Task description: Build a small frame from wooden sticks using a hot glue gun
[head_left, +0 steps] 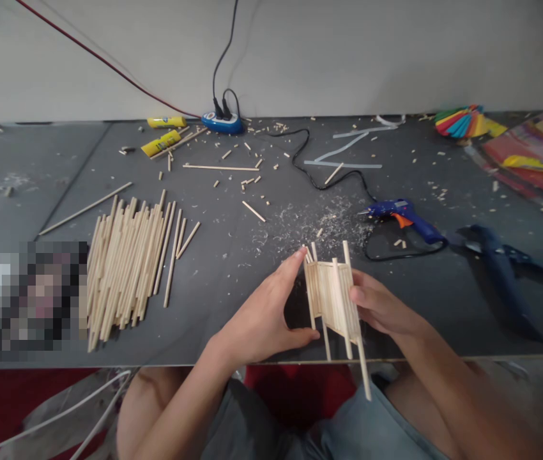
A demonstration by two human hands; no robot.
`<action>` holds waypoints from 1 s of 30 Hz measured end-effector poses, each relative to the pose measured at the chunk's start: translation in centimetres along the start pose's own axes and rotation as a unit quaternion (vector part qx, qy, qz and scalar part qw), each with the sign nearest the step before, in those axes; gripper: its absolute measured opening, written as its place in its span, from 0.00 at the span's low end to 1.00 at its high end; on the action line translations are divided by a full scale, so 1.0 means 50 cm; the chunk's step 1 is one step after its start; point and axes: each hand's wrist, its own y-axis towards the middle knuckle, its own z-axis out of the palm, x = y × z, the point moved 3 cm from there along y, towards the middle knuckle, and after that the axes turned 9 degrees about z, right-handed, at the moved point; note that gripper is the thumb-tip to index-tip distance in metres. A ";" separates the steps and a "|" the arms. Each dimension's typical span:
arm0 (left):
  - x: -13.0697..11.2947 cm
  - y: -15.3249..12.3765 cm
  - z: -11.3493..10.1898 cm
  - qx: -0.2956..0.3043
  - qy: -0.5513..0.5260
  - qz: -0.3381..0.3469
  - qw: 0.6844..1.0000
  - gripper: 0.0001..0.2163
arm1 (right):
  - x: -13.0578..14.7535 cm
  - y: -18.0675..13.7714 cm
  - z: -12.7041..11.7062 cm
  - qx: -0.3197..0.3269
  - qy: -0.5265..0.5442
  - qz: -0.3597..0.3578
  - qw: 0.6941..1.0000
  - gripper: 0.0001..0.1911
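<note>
Fingers (295,262) of the left hand (262,319) are stretched almost straight and press flat against the left side of a small stick frame (331,297), thumb tucked under its lower edge; fingers of the right hand (379,306) curl round the frame's right side. Both hands grip the frame between them, lifted just above the near edge of the surface (233,255), right of centre. The frame is a panel of short wooden sticks glued side by side, with longer uprights sticking out above and below; one long stick runs down past the near edge over the person's lap.

Surface: dark grey, wide, littered with offcuts and shavings (310,220), thickest at the centre just behind the hands.

Stick pile (128,268): a large heap of long wooden sticks, left half of the surface, running toward the near edge. A single long stick (84,209) lies apart, toward the left edge.

Pliers (501,262): dark blue handles, toward the right edge, well apart from the right hand.

Glue gun (403,217): blue with orange trigger, lying right of centre behind the right hand, its black cord looping to the power strip (222,121) at the far edge.

Coloured paper fan (463,121): far right corner.

Yellow tubes (161,142): two, near the far edge, left of the power strip.
</note>
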 end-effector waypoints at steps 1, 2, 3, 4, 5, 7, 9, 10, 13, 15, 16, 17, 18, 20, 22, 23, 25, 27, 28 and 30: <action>0.000 0.000 0.000 0.001 0.003 0.001 1.000 0.50 | 0.000 0.000 0.000 0.001 0.001 0.000 1.000 0.27; 0.000 0.000 0.000 0.002 0.006 0.001 1.000 0.50 | 0.000 0.000 0.000 0.003 0.002 -0.001 1.000 0.26; 0.000 0.000 -0.001 0.003 0.010 0.001 1.000 0.50 | 0.000 0.001 0.000 0.004 0.003 -0.002 1.000 0.26; -0.001 0.000 -0.001 0.004 0.013 0.002 1.000 0.50 | -0.001 0.001 -0.001 0.005 0.003 -0.004 1.000 0.25; -0.002 0.000 -0.001 0.004 0.016 0.001 1.000 0.50 | -0.002 0.001 -0.002 0.006 0.003 -0.004 1.000 0.25; -0.004 0.000 -0.002 0.006 0.019 -0.002 1.000 0.50 | -0.004 0.002 -0.004 0.009 0.005 -0.004 1.000 0.26; -0.005 0.000 -0.003 0.008 0.019 -0.009 1.000 0.50 | -0.008 0.002 -0.006 0.011 0.010 -0.002 1.000 0.28; -0.005 0.000 -0.003 0.009 0.018 -0.012 1.000 0.50 | -0.009 0.002 -0.007 0.012 0.012 0.000 1.000 0.28; -0.006 0.000 -0.003 0.011 0.015 -0.016 1.000 0.50 | -0.012 0.002 -0.008 0.010 0.016 0.006 1.000 0.28; -0.005 0.000 -0.004 0.012 0.014 -0.015 1.000 0.50 | -0.012 0.003 -0.009 0.011 0.017 0.007 1.000 0.27; -0.005 0.000 -0.004 0.012 0.014 -0.015 1.000 0.50 | -0.012 0.003 -0.009 0.012 0.018 0.007 1.000 0.27; -0.005 0.000 -0.004 0.012 0.013 -0.014 1.000 0.50 | -0.013 0.003 -0.009 0.013 0.018 0.005 1.000 0.26; -0.005 0.000 -0.004 0.013 0.012 -0.014 1.000 0.50 | -0.013 0.003 -0.009 0.014 0.019 0.004 1.000 0.26; -0.005 0.001 -0.004 0.012 0.011 -0.014 1.000 0.50 | -0.014 0.003 -0.010 0.015 0.022 0.005 1.000 0.26; -0.005 0.001 -0.004 0.012 0.012 -0.014 1.000 0.50 | -0.016 0.002 -0.010 0.016 0.027 0.007 0.999 0.26; -0.005 0.001 -0.004 0.011 0.013 -0.013 1.000 0.50 | -0.016 0.002 -0.010 0.017 0.029 0.007 0.999 0.25; -0.005 0.001 -0.004 0.009 0.014 -0.011 1.000 0.50 | -0.017 0.002 -0.010 0.019 0.035 0.008 0.999 0.25; -0.004 0.000 -0.003 0.007 0.017 -0.011 1.000 0.50 | -0.017 0.002 -0.010 0.022 0.039 0.008 0.999 0.25; -0.004 0.000 -0.003 0.007 0.019 -0.012 1.000 0.50 | -0.016 0.002 -0.010 0.022 0.039 0.008 0.999 0.25; -0.003 0.000 -0.004 0.007 0.025 -0.015 1.000 0.50 | -0.016 0.002 -0.009 0.024 0.038 0.007 0.999 0.24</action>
